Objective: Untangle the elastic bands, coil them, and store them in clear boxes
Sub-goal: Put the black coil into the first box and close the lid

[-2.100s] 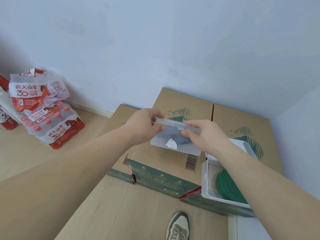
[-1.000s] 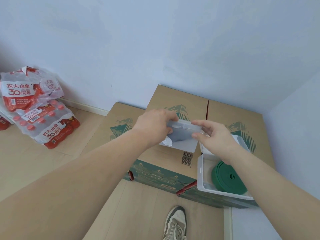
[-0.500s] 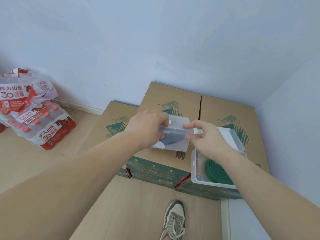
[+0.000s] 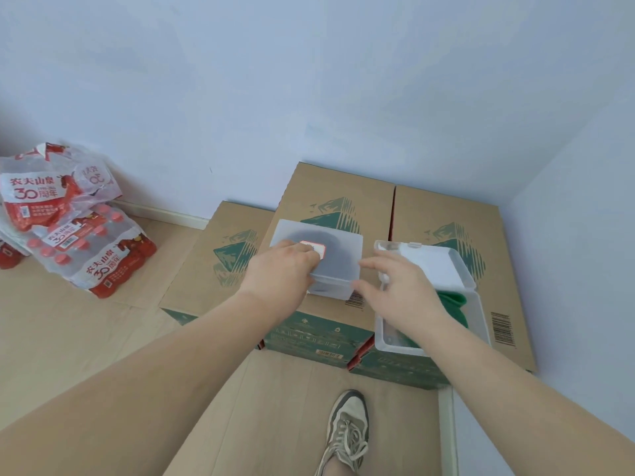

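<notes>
Cardboard cartons (image 4: 443, 214): left hand (image 4: 280, 273) grip holding closed clear box (image 4: 340, 255); right hand (image 4: 398, 293) grip wide, beside open box (image 4: 395, 341)

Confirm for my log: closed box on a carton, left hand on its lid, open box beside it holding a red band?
No: the head view shows the band in the open box is green, not red. The closed box does sit on a carton, left hand on its lid.

The lidded box (image 4: 338, 255) and the open box (image 4: 479, 314) are being seen as frosted, translucent plastic. The green band (image 4: 455, 302) is being shown matt. Matt brown cardboard is being presented by the cartons (image 4: 446, 214), glossy crinkled film by the bottle packs (image 4: 103, 266), smooth wood grain by the floor (image 4: 68, 338).
</notes>
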